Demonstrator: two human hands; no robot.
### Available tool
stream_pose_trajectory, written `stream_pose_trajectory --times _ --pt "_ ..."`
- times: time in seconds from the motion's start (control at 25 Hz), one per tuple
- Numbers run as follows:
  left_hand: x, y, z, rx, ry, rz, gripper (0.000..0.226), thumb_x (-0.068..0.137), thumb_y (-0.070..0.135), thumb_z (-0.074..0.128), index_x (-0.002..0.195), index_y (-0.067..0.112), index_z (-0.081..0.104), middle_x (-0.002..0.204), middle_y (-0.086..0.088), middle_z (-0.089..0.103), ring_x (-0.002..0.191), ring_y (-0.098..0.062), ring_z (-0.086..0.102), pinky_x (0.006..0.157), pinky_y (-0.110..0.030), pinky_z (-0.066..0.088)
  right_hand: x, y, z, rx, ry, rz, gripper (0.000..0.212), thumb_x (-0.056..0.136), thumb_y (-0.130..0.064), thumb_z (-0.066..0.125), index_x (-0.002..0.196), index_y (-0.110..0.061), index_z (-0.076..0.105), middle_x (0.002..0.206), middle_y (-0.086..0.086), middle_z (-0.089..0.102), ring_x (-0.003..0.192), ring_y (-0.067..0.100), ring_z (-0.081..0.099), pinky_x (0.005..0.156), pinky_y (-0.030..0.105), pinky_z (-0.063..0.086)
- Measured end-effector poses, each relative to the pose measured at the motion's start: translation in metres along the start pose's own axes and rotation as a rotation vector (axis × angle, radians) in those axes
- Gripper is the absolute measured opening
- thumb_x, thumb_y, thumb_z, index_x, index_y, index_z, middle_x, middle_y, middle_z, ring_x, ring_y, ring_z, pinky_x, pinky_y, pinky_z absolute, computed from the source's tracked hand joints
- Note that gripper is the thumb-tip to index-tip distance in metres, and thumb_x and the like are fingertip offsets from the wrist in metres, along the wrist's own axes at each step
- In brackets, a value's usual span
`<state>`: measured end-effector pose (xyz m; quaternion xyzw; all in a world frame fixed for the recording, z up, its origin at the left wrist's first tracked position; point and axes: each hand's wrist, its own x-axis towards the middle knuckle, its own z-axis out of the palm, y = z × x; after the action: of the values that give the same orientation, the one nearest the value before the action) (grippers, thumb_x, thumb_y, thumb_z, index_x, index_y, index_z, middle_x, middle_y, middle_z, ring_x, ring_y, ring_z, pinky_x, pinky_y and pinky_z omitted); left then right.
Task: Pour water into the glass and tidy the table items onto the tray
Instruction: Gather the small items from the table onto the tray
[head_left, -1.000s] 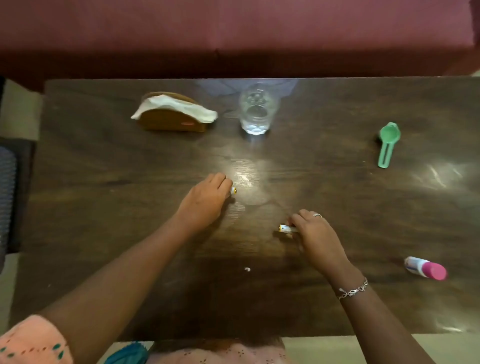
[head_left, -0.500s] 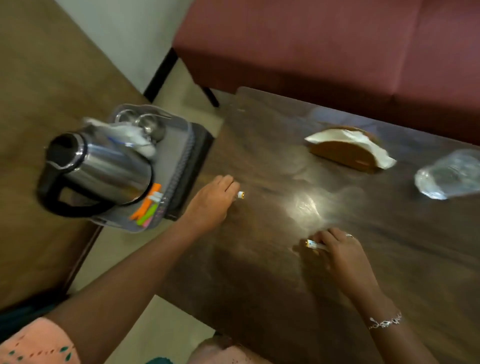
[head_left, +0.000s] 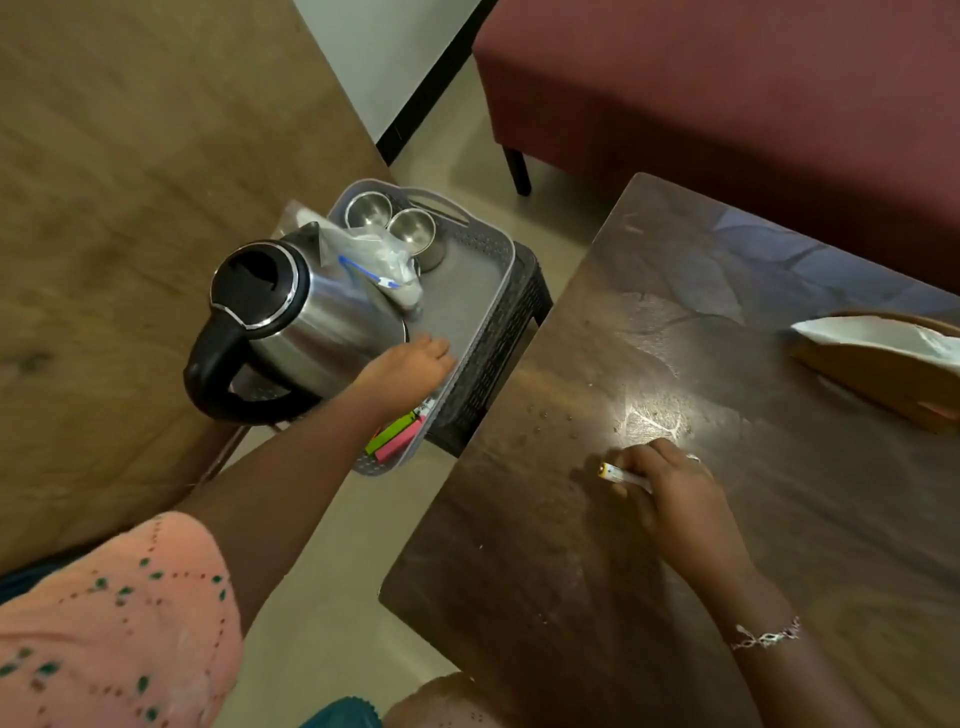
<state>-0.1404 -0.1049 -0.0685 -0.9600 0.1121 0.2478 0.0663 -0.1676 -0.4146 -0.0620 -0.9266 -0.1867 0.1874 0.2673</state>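
Steel kettle (head_left: 322, 317) stands in perforated tray (head_left: 488, 291); right hand (head_left: 675, 499) pinches battery (head_left: 618, 474).

Only one camera here, a wide-angle strapped on my head, looking forward and steeply down. It's aimed over the left corner of the dark table (head_left: 545, 597), so the table edges run diagonal and the tray (head_left: 506, 260) lands mid-frame. Pretty close in: my left hand (head_left: 410, 366) and right hand (head_left: 675, 499) look big, I can even make out the little battery (head_left: 621, 474), and my sleeve (head_left: 104, 623) crowds the bottom left. The sofa (head_left: 727, 104) sits farthest, top right.
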Motion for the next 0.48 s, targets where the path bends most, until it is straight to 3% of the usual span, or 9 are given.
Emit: stream_pose_trajectory --times 0.2,0.36,0.48 --pt "0.012 -0.009 0.037 -0.201 0.001 -0.122 0.023 0.078 -0.008 0.047 0.099 0.000 0.054 0.108 -0.020 0.051 0.104 -0.035 0.050 0.080 -0.044 0.042 0.026 -0.015 0.001 0.001 -0.020 -0.018 0.012 0.076 -0.009 0.069 0.083 -0.016 0.062 0.080 0.000 0.059 0.067 0.022 0.055 0.057 0.029 0.040" --pt "0.015 -0.014 0.054 -0.500 0.099 -0.277 0.036 0.070 -0.016 0.044 0.099 0.001 0.058 0.105 -0.019 0.054 0.097 -0.035 0.054 0.078 -0.043 0.044 0.041 -0.019 0.002 -0.019 -0.018 -0.035 0.014 0.074 -0.007 0.071 0.083 -0.014 0.063 0.080 0.002 0.061 0.066 0.020 0.054 0.057 0.025 0.033" --pt "0.018 -0.019 0.061 -0.565 0.098 -0.294 0.028 0.076 -0.004 0.041 0.095 0.003 0.060 0.102 -0.017 0.055 0.095 -0.032 0.055 0.077 -0.037 0.043 0.049 -0.023 0.004 -0.012 -0.051 -0.036 0.014 0.074 -0.007 0.071 0.084 -0.013 0.064 0.080 0.002 0.061 0.065 0.018 0.052 0.050 0.021 0.030"
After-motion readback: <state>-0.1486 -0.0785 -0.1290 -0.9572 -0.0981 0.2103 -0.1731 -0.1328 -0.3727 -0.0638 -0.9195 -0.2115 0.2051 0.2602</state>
